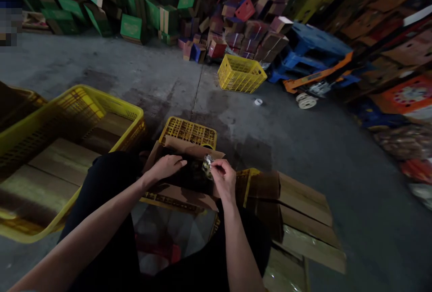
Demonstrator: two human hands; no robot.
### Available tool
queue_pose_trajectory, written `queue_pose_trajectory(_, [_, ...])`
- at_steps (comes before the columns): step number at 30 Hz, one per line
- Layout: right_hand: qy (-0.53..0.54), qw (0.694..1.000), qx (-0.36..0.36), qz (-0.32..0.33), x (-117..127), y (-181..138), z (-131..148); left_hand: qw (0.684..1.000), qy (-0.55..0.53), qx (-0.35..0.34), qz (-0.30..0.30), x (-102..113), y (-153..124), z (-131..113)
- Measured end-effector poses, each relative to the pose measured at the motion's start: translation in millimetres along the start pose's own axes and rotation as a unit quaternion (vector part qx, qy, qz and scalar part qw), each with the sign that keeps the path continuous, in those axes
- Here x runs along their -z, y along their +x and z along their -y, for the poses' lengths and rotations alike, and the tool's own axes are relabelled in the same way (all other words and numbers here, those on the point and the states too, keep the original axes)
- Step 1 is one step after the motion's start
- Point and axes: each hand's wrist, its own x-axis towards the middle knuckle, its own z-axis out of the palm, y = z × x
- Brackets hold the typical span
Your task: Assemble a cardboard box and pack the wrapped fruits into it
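Note:
An open cardboard box (194, 196) sits between my knees on an upturned yellow crate (189, 131), its flaps folded outward and its inside dark. My right hand (224, 177) is closed over the box's right end, pinching a small shiny clear-wrapped packet (207, 166) with pale and dark patches. What the packet contains I cannot make out. Over the left part of the box hangs my left hand (168, 166), palm down, fingers loosely stretched to the right, with nothing visible in them. Dark contents lie in the box below, too dim to name.
To the left, a large yellow crate (143, 121) holds closed cardboard cartons (60, 159). More cartons (303, 197) are stacked at my right knee. Ahead stand a yellow basket (241, 76), an orange pallet jack (319, 76), blue pallets (313, 42) and heaped green boxes (131, 27).

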Motion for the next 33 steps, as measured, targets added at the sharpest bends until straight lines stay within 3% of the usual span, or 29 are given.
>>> queue_pose_trajectory(4, [0.137,0.987,-0.088,-0.009,-9.3,-1.3,-5.1,0.967,-0.244,-0.066,0.044,-5.8,0.4,-11.0])
queue_pose_trajectory(9, [0.242,0.962,-0.126,-0.004,-20.2,-5.8,-9.2,0.915,-0.376,-0.060,0.130,-10.2,-4.3,-17.2])
queue_pose_trajectory(12, [0.242,0.961,-0.134,0.024,-16.0,-4.9,-6.4,0.908,-0.401,-0.047,0.110,-9.5,-5.3,-17.9])
queue_pose_trajectory(18, [0.212,0.961,-0.155,0.093,-10.6,-3.0,1.4,0.932,-0.355,-0.058,0.052,-14.3,0.9,-11.8])
queue_pose_trajectory(23, [0.182,0.966,-0.176,0.043,-11.1,-3.2,-7.6,0.934,-0.348,-0.085,0.015,-18.9,4.9,-9.5])
queue_pose_trajectory(28, [0.259,0.943,-0.209,-0.019,-11.1,-0.9,-13.6,0.910,-0.410,-0.037,-0.036,-19.9,7.1,-7.3])
queue_pose_trajectory(33, [0.290,0.929,-0.230,-0.006,-10.7,1.1,-11.7,0.900,-0.429,-0.039,-0.059,-17.7,8.4,-4.9])
